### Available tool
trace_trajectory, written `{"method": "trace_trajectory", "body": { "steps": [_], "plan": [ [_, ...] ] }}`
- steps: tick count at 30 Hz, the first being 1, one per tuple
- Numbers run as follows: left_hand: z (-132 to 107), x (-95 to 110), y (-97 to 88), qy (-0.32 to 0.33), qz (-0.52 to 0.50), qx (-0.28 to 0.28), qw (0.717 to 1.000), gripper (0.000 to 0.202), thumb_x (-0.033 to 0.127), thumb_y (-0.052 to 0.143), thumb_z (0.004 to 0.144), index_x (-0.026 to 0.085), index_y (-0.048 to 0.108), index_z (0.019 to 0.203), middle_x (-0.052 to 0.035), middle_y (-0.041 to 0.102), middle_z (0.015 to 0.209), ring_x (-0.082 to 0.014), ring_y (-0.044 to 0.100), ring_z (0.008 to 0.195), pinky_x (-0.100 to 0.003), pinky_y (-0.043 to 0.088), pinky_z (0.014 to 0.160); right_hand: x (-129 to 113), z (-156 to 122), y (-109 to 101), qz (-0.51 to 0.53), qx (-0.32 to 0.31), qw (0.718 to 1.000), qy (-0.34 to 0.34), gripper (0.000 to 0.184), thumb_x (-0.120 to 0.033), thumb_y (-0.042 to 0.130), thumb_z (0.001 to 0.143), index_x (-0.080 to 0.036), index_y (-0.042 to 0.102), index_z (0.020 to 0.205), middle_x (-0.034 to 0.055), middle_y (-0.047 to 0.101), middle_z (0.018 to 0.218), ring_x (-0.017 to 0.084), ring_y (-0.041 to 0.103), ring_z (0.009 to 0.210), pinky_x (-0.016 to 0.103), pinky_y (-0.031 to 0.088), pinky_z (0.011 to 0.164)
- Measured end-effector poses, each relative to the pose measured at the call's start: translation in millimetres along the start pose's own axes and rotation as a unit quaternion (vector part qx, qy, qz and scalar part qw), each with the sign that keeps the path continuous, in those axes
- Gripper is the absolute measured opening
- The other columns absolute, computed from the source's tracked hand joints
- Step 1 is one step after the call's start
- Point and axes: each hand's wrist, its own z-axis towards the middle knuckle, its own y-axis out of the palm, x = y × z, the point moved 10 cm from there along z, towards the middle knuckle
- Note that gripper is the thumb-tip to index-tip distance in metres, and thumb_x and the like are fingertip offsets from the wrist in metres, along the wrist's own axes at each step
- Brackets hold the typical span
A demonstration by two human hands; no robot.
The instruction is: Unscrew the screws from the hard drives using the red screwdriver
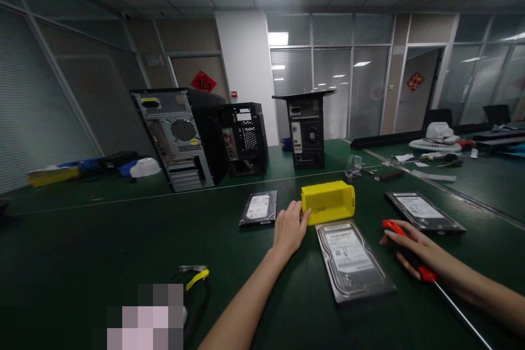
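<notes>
Red plastic shows at both ends of our right grip (410, 251). Its fingers are closed around the handle of a screwdriver (429, 275), and the thin metal shaft runs back toward our lower right, low over the green table (123, 229).

Our left grip (289, 227) is loose, with the fingers stretched out and holding nothing. The fingertips touch the near left corner of a yellow bin (328, 202), which stands on the table between our two arms, a little farther out.

Between the grips, just on the near side of the bin, lies the nearest hard drive (353, 260), label up. It fills the space between the screwdriver and our left forearm. A second hard drive (259, 208) lies just left of the bin, beyond our left grip. A third hard drive (422, 210) lies beyond our right grip, so we count three drives, one bin and one screwdriver.

Close to us on the left, a dark cable with a yellow tag (196, 278) curls on the table.

Farther back stand three computer cases: a grey one (176, 136) showing its rear panel, a black open one (244, 139) beside it, and a black one (307, 128) behind the bin. A white device (438, 136) sits on the far right.
</notes>
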Motion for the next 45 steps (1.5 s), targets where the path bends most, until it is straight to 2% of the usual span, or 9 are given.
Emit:
{"method": "trace_trajectory", "body": {
  "steps": [4,13,16,19,22,24,27,32,45],
  "plan": [
    [-1.9,-5.0,0.5,-0.022,-0.016,-0.008,1.000,0.025,0.034,0.026,0.091,0.019,0.047,0.087,-0.0029,0.054,0.088,-0.0148,0.053,0.074,-0.025,0.038,0.063,-4.2,-0.8,1.6,0.022,0.005,1.000,0.000,0.041,-0.047,0.052,0.077,-0.027,0.040,0.111,0.0005,0.059,0.094,0.003,0.043,0.040,0.015,0.034,0.031],
    [-6.3,-3.3,-10.0,-0.016,-0.051,0.035,0.998,0.019,0.036,0.036,0.087,0.020,0.046,0.087,-0.0020,0.055,0.082,-0.0158,0.053,0.072,-0.027,0.039,0.062,19.8,16.5,-17.0,0.018,0.005,0.998,0.067,0.035,-0.042,0.065,0.068,-0.019,0.048,0.087,-0.0099,0.040,0.039,0.003,0.032,0.028,0.012,0.024,0.028],
    [-9.9,-7.0,-34.0,-0.050,-0.058,0.129,0.989,0.025,0.041,0.044,0.082,0.018,0.044,0.090,-0.0044,0.052,0.086,-0.0174,0.051,0.080,-0.029,0.040,0.070,-8.1,19.4,-28.2,0.044,0.013,0.998,0.050,0.029,-0.042,0.063,0.071,-0.015,0.051,0.071,-0.0040,0.047,0.046,0.003,0.041,0.035,0.012,0.032,0.032],
    [-14.0,2.5,-58.0,-0.067,-0.071,0.211,0.973,0.025,0.039,0.043,0.083,0.015,0.045,0.089,-0.0074,0.050,0.090,-0.0193,0.047,0.088,-0.034,0.038,0.080,-61.9,22.6,-47.1,0.092,0.083,0.992,-0.030,0.026,-0.040,0.063,0.071,-0.018,0.057,0.083,0.0006,0.056,0.061,0.008,0.053,0.050,0.016,0.044,0.040],
    [-4.9,51.0,-46.2,0.058,-0.122,0.103,0.985,0.023,0.037,0.040,0.085,0.017,0.052,0.087,-0.0057,0.053,0.090,-0.0184,0.047,0.090,-0.034,0.037,0.082,-119.3,26.2,-44.0,0.185,0.091,0.967,-0.150,0.021,-0.035,0.062,0.073,-0.022,0.057,0.089,-0.0007,0.055,0.072,0.006,0.048,0.050,0.015,0.043,0.037],
    [-8.1,93.5,-24.9,0.182,-0.154,-0.029,0.971,0.026,0.042,0.045,0.083,0.022,0.056,0.096,-0.0042,0.054,0.099,-0.0184,0.046,0.098,-0.035,0.035,0.087,-147.0,29.1,-28.1,0.233,0.057,0.947,-0.215,0.018,-0.034,0.062,0.073,-0.021,0.053,0.080,-0.0028,0.048,0.067,0.004,0.040,0.045,0.012,0.033,0.030],
    [-17.7,124.3,-6.0,0.261,-0.172,-0.120,0.942,0.038,0.050,0.052,0.077,0.028,0.056,0.107,-0.0033,0.049,0.117,-0.0209,0.040,0.112,-0.038,0.030,0.095,-167.1,30.4,-2.0,0.241,0.031,0.928,-0.283,0.026,-0.038,0.062,0.073,-0.019,0.044,0.067,-0.0043,0.041,0.061,0.002,0.033,0.041,0.010,0.026,0.028],
    [-25.6,131.2,8.2,0.296,-0.175,-0.167,0.924,0.038,0.048,0.051,0.078,0.031,0.055,0.112,-0.0007,0.050,0.120,-0.0212,0.034,0.122,-0.043,0.018,0.104,-166.1,28.9,31.1,0.191,0.016,0.926,-0.326,0.031,-0.044,0.056,0.076,-0.020,0.038,0.066,-0.0062,0.038,0.054,0.002,0.031,0.037,0.012,0.024,0.028],
    [-27.1,130.3,12.3,0.297,-0.179,-0.175,0.922,0.034,0.047,0.050,0.079,0.032,0.056,0.109,0.0015,0.052,0.118,-0.0198,0.038,0.120,-0.044,0.018,0.105,-163.9,26.0,39.6,0.128,0.037,0.932,-0.338,0.031,-0.046,0.054,0.076,-0.022,0.037,0.068,-0.0082,0.038,0.046,0.004,0.030,0.032,0.015,0.021,0.028]
  ]
}}
